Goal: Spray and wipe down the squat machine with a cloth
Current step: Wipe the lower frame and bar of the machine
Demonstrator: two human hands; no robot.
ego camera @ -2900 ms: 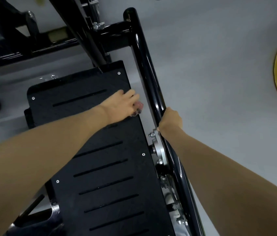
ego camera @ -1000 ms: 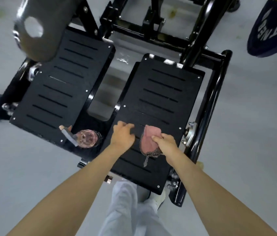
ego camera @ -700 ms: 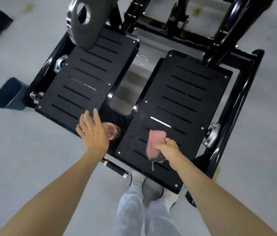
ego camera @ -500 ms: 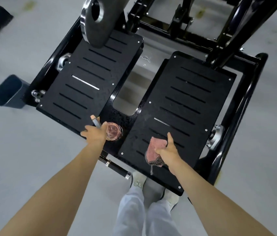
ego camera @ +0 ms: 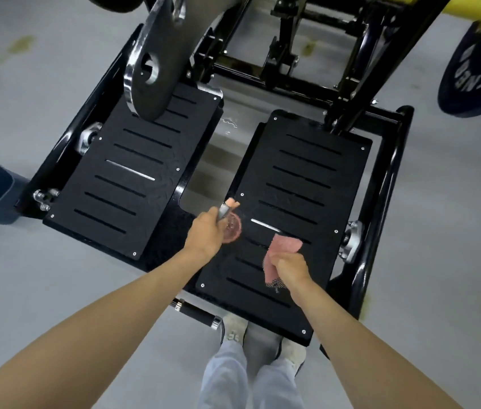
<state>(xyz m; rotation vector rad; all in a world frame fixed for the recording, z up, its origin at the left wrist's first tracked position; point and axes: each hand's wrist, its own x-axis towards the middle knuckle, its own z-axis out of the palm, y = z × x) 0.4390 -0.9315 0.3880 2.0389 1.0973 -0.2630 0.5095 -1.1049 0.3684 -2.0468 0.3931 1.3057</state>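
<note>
Grey floor (ego camera: 41,290) all round, with the squat machine (ego camera: 392,178) squatting black in the middle of it and my shoes (ego camera: 264,335) at its near edge. My hands are apart. The left hand (ego camera: 203,236) is wrapped round the spray bottle (ego camera: 231,228), held above the inner edge of the right footplate (ego camera: 307,178). The right hand (ego camera: 289,268) is bunched tight on the pink cloth (ego camera: 285,246), just above the same plate, nearer me.

What worries me:
- The bottle sits close to the gap between the two plates, so a careless squirt could land on the floor there and leave a slick patch where feet go.
- It is also near my cloth hand, and I could end up soaking my knuckles instead of the plate.
- The cloth's loose meshy end hangs below my fist and might snag in one of the slots as I drag it.
- The steel arm (ego camera: 156,60) juts out over the left footplate (ego camera: 127,184), and I could knock my head on it if I lean in.

My fingers hide most of the bottle, so I can't see the trigger or be sure where the nozzle aims. There is a glint on the floor between the plates (possibly liquid, I can't tell). The upper frame and the weight plate (ego camera: 475,69) are cut off at the picture's edge.
</note>
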